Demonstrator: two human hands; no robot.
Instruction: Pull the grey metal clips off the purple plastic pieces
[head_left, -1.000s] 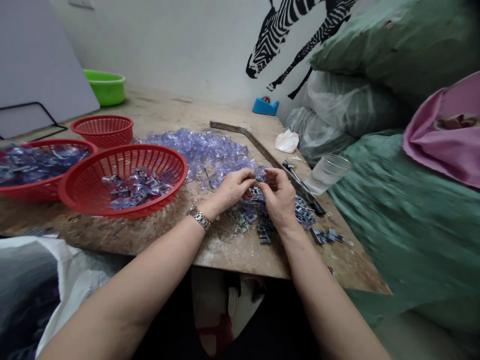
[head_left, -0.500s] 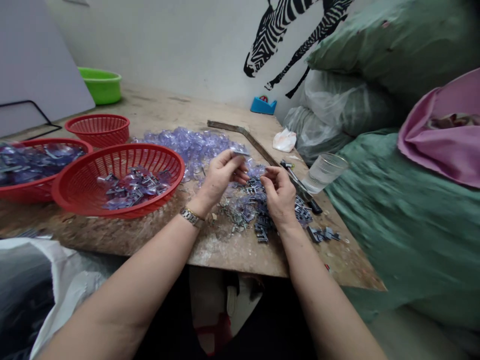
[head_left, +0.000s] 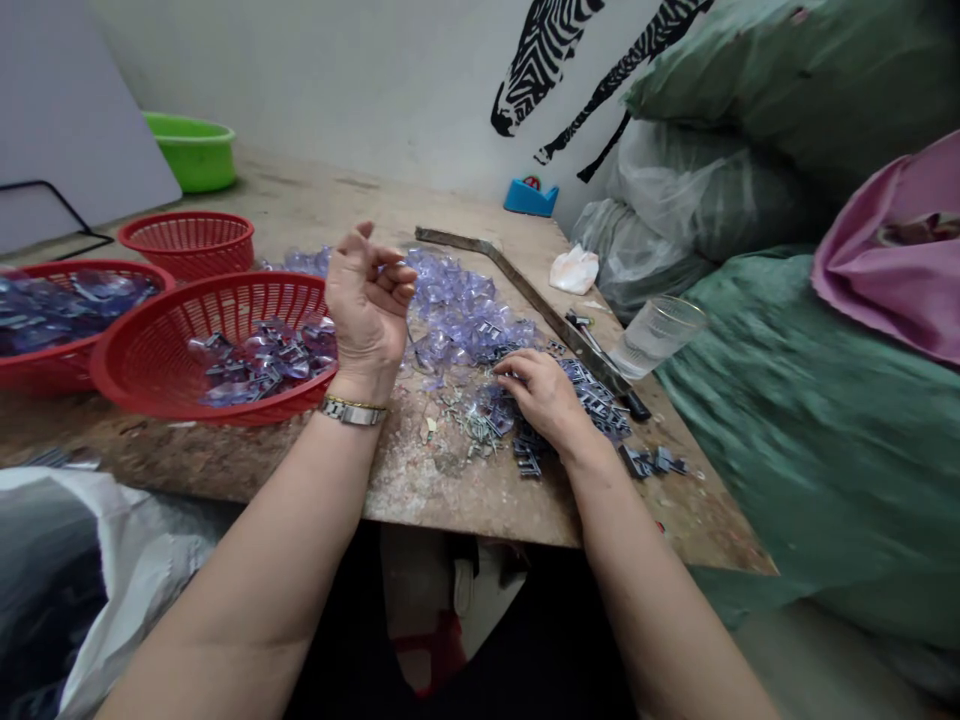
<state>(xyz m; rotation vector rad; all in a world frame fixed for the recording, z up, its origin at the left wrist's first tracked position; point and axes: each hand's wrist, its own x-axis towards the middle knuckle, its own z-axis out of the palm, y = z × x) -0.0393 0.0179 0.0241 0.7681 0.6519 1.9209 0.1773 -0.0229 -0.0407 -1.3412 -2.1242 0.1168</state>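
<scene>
My left hand (head_left: 371,305) is raised over the right rim of a large red basket (head_left: 135,385). Its fingers are loosely curled and apart, with nothing visible in them. Inside the basket lies a heap of clear purple plastic pieces with grey parts (head_left: 266,362). My right hand (head_left: 544,395) reaches down at the pile of small dark grey plastic parts (head_left: 600,400), thumb and fingertips close together; what they pinch, if anything, is hidden. Clear purplish plastic pieces (head_left: 457,300) are heaped just beyond it, and small greenish scraps (head_left: 480,425) lie to its left.
A bent metal bar (head_left: 525,290) crosses the table beside a black-handled tool (head_left: 634,402) and a glass (head_left: 656,335). Two more red baskets (head_left: 187,240) and a green basin (head_left: 195,150) stand left. Green sacks (head_left: 810,430) crowd the right edge.
My left hand has moved left and up from the pile to the basket, and the grey-and-clear piece it held is gone from its fingers. My right hand has lowered onto the pile.
</scene>
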